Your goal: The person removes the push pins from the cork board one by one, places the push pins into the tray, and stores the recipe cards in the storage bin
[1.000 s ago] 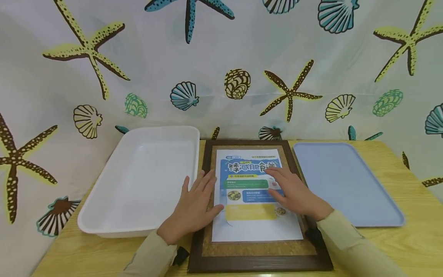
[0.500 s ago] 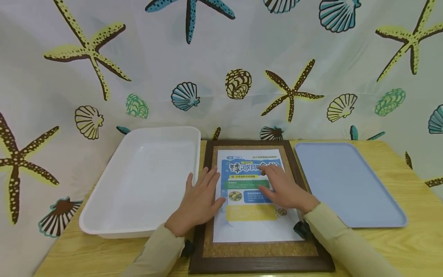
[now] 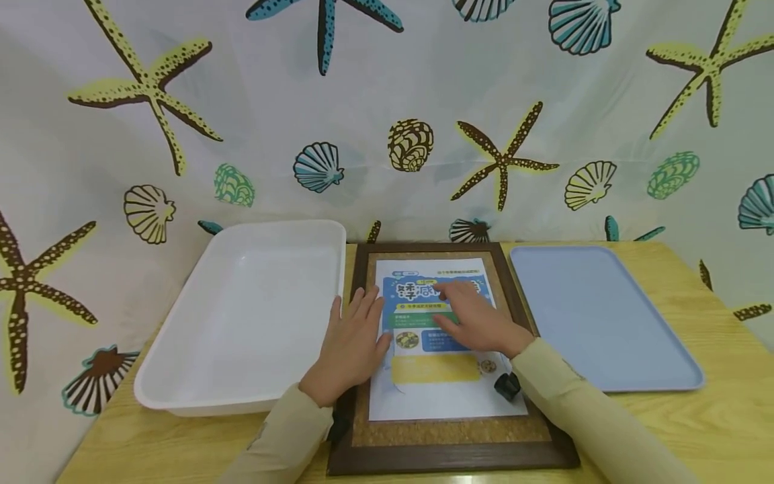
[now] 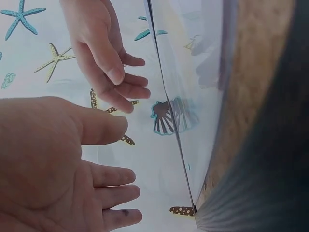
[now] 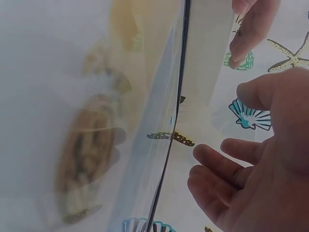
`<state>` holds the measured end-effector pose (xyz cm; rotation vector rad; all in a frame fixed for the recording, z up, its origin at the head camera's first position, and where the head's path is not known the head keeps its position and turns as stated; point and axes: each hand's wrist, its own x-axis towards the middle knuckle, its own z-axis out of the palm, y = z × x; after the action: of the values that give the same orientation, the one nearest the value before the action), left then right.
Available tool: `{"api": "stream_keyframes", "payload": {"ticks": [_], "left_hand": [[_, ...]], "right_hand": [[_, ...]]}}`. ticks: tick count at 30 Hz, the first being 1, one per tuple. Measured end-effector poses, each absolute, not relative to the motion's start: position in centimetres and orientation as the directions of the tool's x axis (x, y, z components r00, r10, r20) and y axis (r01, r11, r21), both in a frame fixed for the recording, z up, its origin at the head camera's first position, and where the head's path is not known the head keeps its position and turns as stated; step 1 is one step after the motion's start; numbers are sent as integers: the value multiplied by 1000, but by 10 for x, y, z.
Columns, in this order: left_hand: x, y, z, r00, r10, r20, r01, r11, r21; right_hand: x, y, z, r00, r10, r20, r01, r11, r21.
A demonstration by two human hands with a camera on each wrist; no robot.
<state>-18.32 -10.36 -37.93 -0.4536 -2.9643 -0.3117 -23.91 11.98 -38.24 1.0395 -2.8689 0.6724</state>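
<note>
A printed sheet of paper (image 3: 447, 400) with blue, green and yellow blocks lies on a brown-framed corkboard (image 3: 453, 459). Its surface looks glossy in the wrist views, mirroring the wall pattern. Over the sheet's left edge and the frame is my left hand (image 3: 347, 346), its fingers (image 4: 116, 193) stretched out and holding nothing. My right hand (image 3: 480, 323) is over the middle of the print, fingers (image 5: 217, 166) relaxed and slightly bent, also without anything in them. Both wrist views show a gap between fingers and surface. Part of the heading is hidden under the right hand.
To the left stands a deep white tub (image 3: 254, 316). A shallow blue tray (image 3: 605, 323) lies on the right. All rest on a wood-grain table (image 3: 683, 430), with a shell-and-starfish curtain (image 3: 363, 107) behind.
My right hand has moved left across the print, from its right edge toward the middle. The left hand has shifted slightly inward. Paper and board keep their places.
</note>
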Motion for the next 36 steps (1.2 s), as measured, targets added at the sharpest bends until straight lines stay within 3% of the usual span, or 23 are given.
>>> {"api": "stream_keyframes", "payload": {"ticks": [11, 26, 36], "left_hand": [[-187, -93, -376, -942, 318, 109, 336, 895, 295], [-192, -87, -378, -951, 292, 102, 308, 923, 232], [-197, -83, -382, -964, 263, 35, 263, 927, 268]], "right_hand": [[-254, 103, -383, -797, -592, 121, -583, 701, -411], [-271, 89, -383, -803, -589, 94, -569, 710, -416], [-279, 80, -384, -811, -582, 64, -552, 723, -415]]}}
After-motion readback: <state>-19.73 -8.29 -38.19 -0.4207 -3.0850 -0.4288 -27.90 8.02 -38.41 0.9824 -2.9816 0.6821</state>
